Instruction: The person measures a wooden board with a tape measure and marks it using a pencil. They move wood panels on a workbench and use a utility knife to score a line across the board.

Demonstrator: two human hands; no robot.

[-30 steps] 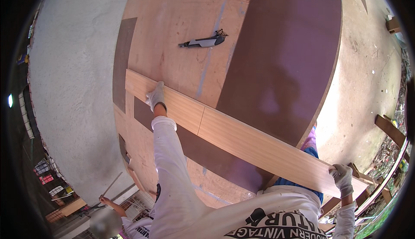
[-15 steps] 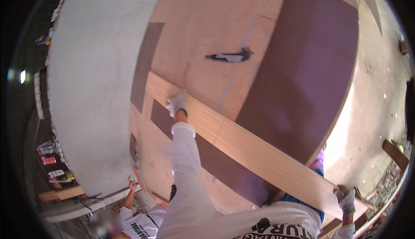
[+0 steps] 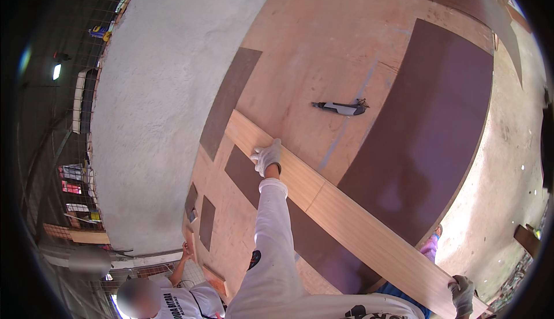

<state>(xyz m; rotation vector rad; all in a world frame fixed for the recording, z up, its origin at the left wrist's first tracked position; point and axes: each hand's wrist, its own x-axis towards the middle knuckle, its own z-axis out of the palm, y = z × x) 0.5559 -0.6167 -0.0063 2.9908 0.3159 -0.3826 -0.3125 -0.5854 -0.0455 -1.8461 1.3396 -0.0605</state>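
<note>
A long light-wood plank [image 3: 352, 221] lies slanted across the work surface, with a thin dark line across it. My left hand [image 3: 267, 157], in a white glove, is closed over the plank near its far left end, thumb on top and fingers at the edge. At the near right end my right hand [image 3: 461, 296], in a greyish glove, grips the plank's edge; some of its fingers are hidden. Beyond the plank rests a grey-and-black hand tool [image 3: 341, 108], apart from both hands.
Dark brown sheets [image 3: 430, 111] lie on the pinkish board surface [image 3: 300, 48]. A pale grey wall [image 3: 150, 111] stands on the left. At the lower left a co-worker [image 3: 190, 299] reaches a hand [image 3: 187, 252] toward the surface. Light concrete [image 3: 496, 203] shows at the right.
My view has shifted, so the surface, tool and plank appear farther right and lower. Both my hands stay on the plank. The co-worker's raised hand now is at the surface's edge.
</note>
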